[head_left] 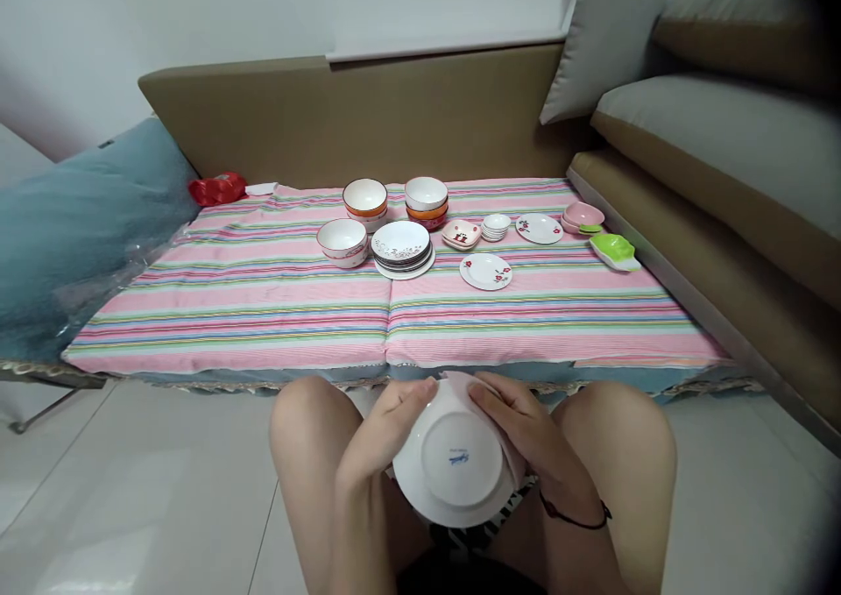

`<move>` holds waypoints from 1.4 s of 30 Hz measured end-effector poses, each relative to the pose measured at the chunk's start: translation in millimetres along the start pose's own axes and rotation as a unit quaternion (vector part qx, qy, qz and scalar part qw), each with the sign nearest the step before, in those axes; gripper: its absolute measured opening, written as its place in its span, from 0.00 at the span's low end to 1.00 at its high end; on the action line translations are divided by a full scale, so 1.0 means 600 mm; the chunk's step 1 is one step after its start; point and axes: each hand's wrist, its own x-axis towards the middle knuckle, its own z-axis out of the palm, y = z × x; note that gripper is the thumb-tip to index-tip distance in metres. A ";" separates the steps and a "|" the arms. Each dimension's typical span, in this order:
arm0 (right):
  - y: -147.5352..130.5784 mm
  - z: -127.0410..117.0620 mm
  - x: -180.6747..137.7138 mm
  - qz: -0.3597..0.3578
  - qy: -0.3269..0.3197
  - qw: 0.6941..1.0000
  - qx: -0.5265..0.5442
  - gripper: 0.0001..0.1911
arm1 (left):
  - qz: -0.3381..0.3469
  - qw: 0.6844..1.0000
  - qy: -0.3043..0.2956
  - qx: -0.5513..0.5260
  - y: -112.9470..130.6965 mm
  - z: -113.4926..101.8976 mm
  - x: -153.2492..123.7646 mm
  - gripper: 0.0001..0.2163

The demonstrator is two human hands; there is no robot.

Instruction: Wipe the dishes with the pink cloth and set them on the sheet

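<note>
I hold a white bowl upside down over my lap, its round foot with a small blue mark facing me. My left hand grips its left rim, fingers curled over the edge. My right hand lies on the right side, pressing what looks like a thin white cloth or tissue against the bowl. A dark band circles my right wrist. My knees frame the bowl on both sides.
A pink striped mat lies ahead with bowls, a stack of plates, small flowered plates, pink dishes and a green dish. Brown sofa cushions rise at right, a teal pillow at left.
</note>
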 end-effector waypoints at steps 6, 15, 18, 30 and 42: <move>-0.015 0.003 0.005 -0.032 -0.140 0.987 -0.073 0.20 | -0.033 0.982 -0.176 0.059 -0.002 -0.003 0.006 0.19; -0.005 0.029 0.021 -0.007 0.176 0.972 0.156 0.17 | 0.031 0.982 0.139 -0.127 0.002 0.032 0.012 0.18; -0.006 0.054 0.033 -0.005 0.280 0.926 0.254 0.20 | 0.058 0.930 0.282 -0.227 -0.009 0.072 0.031 0.17; 0.008 0.040 0.035 -0.073 0.416 0.859 0.290 0.16 | 0.088 0.960 0.181 -0.193 -0.031 0.076 0.046 0.13; -0.007 0.029 0.025 -0.001 0.251 0.940 0.232 0.18 | 0.017 0.965 0.174 -0.195 -0.013 0.051 0.030 0.16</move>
